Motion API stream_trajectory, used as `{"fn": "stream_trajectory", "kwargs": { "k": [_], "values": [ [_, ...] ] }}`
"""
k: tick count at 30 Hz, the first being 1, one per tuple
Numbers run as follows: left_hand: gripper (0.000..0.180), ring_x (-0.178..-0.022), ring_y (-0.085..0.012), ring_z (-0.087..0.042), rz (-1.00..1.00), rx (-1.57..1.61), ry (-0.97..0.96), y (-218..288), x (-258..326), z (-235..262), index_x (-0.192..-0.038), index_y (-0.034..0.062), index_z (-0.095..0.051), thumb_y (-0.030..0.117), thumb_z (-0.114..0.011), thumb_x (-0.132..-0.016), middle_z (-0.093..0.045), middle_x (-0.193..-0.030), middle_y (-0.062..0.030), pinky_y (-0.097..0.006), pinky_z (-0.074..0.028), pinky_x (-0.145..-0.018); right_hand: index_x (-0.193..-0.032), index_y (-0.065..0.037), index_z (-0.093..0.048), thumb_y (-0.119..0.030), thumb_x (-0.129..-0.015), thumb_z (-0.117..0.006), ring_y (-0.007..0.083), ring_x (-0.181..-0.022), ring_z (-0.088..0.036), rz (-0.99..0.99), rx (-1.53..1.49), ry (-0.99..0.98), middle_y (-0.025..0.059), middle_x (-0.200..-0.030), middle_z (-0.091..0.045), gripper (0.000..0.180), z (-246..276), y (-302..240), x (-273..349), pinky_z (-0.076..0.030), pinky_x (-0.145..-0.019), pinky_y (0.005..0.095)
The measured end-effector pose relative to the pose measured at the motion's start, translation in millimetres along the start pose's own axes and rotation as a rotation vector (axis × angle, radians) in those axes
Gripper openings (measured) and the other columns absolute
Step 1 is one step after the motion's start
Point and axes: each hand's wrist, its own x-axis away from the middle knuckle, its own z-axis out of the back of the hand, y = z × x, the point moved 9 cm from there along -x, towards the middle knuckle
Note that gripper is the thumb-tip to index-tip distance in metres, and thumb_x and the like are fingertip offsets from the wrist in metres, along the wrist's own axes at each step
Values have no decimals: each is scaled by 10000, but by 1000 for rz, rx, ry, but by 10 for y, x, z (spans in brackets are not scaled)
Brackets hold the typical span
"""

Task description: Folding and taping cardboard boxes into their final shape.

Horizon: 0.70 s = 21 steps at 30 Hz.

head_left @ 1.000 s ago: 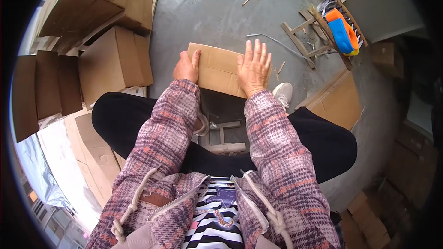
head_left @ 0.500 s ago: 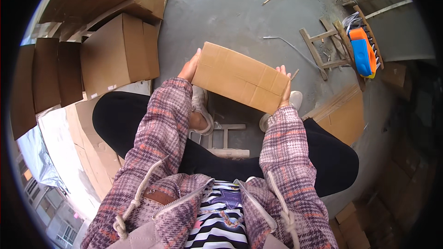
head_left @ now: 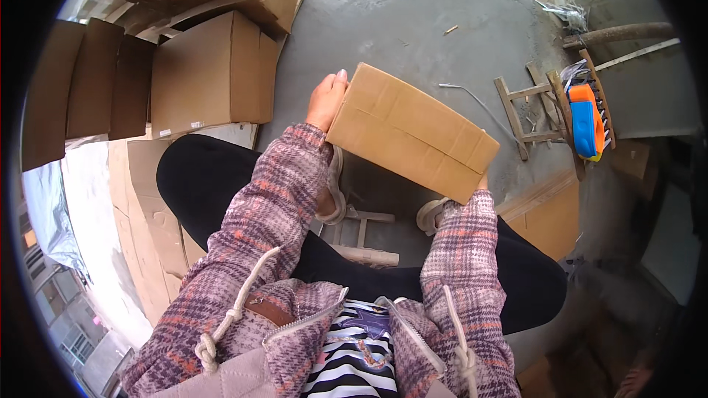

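A closed brown cardboard box (head_left: 413, 131) is held up in front of me, tilted so its right end sits lower. My left hand (head_left: 326, 101) grips its left end, fingers bent around the upper edge. Only a small part of my right hand (head_left: 483, 183) shows at the lower right corner; its fingers are hidden behind the box, which it holds at that end. Below the box are my shoes and a low wooden stool frame (head_left: 363, 230) between my legs.
Large cardboard boxes (head_left: 193, 77) stand at the left. To the right, a wooden stool (head_left: 532, 112) bears a blue and orange tool (head_left: 585, 127). A flat cardboard piece (head_left: 547, 214) lies beside my right knee. A thin bent strip (head_left: 472, 96) lies on the grey floor.
The box has shifted right and slightly down, tilting a little more. My right hand's fingers, visible before at its right end, are now hidden behind it. The whole view has shifted somewhat.
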Motion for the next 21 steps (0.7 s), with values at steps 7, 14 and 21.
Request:
{"fn": "stream_trajectory", "kwargs": {
  "k": [7, 14, 21],
  "values": [
    [733, -1065, -168, -531, -409, 320, 44, 1965, 1372, 1675, -1229, 7, -517, 643, -304, -934, -588, -1154, -71, -271, -379, -942, -1360, -98, -404, -467, -990, -275, 240, -1185, -495, 437, -153, -364, 99, -1323, -488, 538, -1841, -594, 649, -420, -998, 403],
    [682, -1065, -183, -536, -608, 71, 786, 1058, 1734, 3887, -1177, 20, -579, 582, -249, -973, -569, -1200, -98, -313, -385, -964, -1365, 14, -367, -430, -1012, -282, 184, -1221, -426, 897, 328, -568, 114, -1324, -450, 574, -3449, 220, 798, -330, -1043, 309],
    [483, -1240, -358, -386, -636, -829, 1129, 898, 1710, 3892, -1335, 44, -432, 287, -529, -930, -420, -1328, -200, -415, -331, -1037, -1410, 36, -274, -398, -951, -445, 310, -1366, -271, 713, 824, -699, 204, -1453, -294, 654, -3995, 1318, 626, -223, -1122, 360]
  ]
}}
